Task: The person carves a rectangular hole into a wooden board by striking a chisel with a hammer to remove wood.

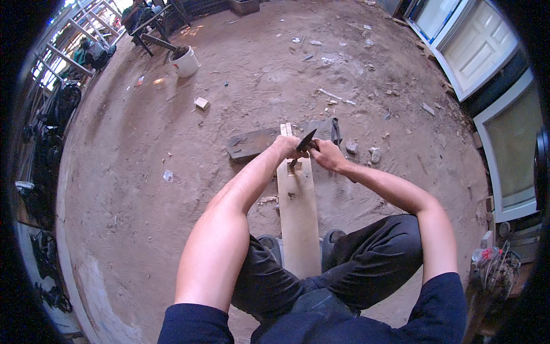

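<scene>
A long pale wooden board [299, 218] lies lengthwise between my feet and runs away from me. Near its far end, a notch [294, 168] with rough, splintered edges is cut into the wood. Over that notch is a dark metal tool [307, 139] with a pointed, blade-like end, tilted up to the right. My left hand [290, 147] is closed round its lower part, beside the board's far end. My right hand [326, 154] also grips it, from the right. Fingers hide much of the tool, so its exact kind cannot be made out.
Under the board's far end lies a dark, flat block [252, 144] on the dirt floor. A small wood offcut [201, 104] and a white bucket [185, 62] are farther left. Stones [352, 147] lie to the right, and white door panels [478, 43] lean at far right.
</scene>
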The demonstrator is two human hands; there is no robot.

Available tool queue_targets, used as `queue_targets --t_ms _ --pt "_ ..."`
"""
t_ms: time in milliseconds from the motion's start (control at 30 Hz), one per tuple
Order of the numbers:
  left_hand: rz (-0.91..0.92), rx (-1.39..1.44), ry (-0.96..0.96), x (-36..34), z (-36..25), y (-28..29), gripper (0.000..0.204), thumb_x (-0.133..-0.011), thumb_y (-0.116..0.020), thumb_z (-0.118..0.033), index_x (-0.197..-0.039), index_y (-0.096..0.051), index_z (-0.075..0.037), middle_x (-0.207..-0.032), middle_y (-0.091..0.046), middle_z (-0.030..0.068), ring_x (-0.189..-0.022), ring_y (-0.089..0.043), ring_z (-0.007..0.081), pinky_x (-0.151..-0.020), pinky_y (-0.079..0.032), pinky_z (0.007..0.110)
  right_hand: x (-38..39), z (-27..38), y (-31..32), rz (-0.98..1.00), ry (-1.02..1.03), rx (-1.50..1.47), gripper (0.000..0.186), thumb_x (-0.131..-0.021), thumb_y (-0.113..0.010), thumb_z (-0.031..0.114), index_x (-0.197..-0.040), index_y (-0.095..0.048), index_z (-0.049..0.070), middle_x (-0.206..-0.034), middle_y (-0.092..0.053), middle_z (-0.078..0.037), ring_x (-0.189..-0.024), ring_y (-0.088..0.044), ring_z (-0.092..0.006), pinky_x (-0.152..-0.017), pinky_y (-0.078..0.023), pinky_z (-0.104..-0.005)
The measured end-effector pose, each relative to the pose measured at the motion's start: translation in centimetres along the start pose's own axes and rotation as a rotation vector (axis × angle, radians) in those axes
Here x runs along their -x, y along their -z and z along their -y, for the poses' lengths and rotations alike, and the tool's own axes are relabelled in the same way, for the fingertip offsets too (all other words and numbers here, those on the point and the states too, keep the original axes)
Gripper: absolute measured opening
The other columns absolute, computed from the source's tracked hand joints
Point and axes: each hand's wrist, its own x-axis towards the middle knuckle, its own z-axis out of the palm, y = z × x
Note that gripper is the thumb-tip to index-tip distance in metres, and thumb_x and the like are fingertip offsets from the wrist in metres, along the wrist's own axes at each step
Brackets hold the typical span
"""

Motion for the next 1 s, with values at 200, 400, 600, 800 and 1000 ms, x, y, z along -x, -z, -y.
queue_targets --t_ms 200,400,600,800,1000 --pt "-0.013 -0.05 -0.015 -0.1 -1.3 -0.6 0.062 -0.075 -0.059 -0.068 -0.099 -0.072 -0.012 -0.095 -0.072 0.0097 -0.09 -0.07 0.0244 -0.074 -0.055 0.037 2.3 0.1 -0.4 -0.038 -0.061 -0.163 0.03 -0.085 -0.054 0.02 -0.105 -0.062 -0.002 -0.088 -0.066 -0.025 -0.084 -0.065 -0.0375 -0.074 -0.049 -0.0425" --pt "0.12 -0.008 0.085 1.2 -2.6 2.1 0.055 -0.077 -0.06 -0.065 -0.1 -0.072 -0.017 -0.093 -0.072 0.0065 -0.086 -0.07 0.022 -0.073 -0.055 0.036 2.5 -0.4 0.7 -0.168 -0.118 -0.265 0.034 -0.088 -0.056 0.03 -0.105 -0.059 0.0 -0.089 -0.066 -0.024 -0.087 -0.064 -0.0423 -0.072 -0.048 -0.0467" --pt "0.165 0.041 0.136 1.7 -2.7 2.4 0.049 -0.078 -0.062 -0.061 -0.098 -0.072 -0.017 -0.091 -0.072 0.0058 -0.084 -0.069 0.0192 -0.071 -0.054 0.035 1.6 -0.8 -0.3 -0.269 -0.122 -0.243 0.029 -0.093 -0.055 0.026 -0.098 -0.06 -0.001 -0.071 -0.061 -0.016 -0.066 -0.058 -0.0252 -0.062 -0.045 -0.0412" --pt "0.09 0.012 0.12 2.5 -3.8 2.5 0.05 -0.078 -0.062 -0.06 -0.1 -0.071 -0.015 -0.089 -0.072 0.0054 -0.082 -0.069 0.0207 -0.072 -0.055 0.035 2.1 -1.8 0.0 -0.128 -0.255 -0.332 0.034 -0.091 -0.053 0.029 -0.098 -0.056 -0.004 -0.078 -0.062 -0.028 -0.082 -0.063 -0.044 -0.067 -0.046 -0.0484" --pt "0.058 0.015 0.049 0.4 -1.4 0.0 0.049 -0.079 -0.062 -0.058 -0.095 -0.071 -0.013 -0.085 -0.072 0.0073 -0.08 -0.069 0.0216 -0.07 -0.055 0.035 1.5 -2.2 -0.1 -0.175 -0.072 -0.228 0.03 -0.094 -0.053 0.026 -0.093 -0.056 -0.004 -0.068 -0.061 -0.021 -0.064 -0.061 -0.0331 -0.058 -0.044 -0.0436"
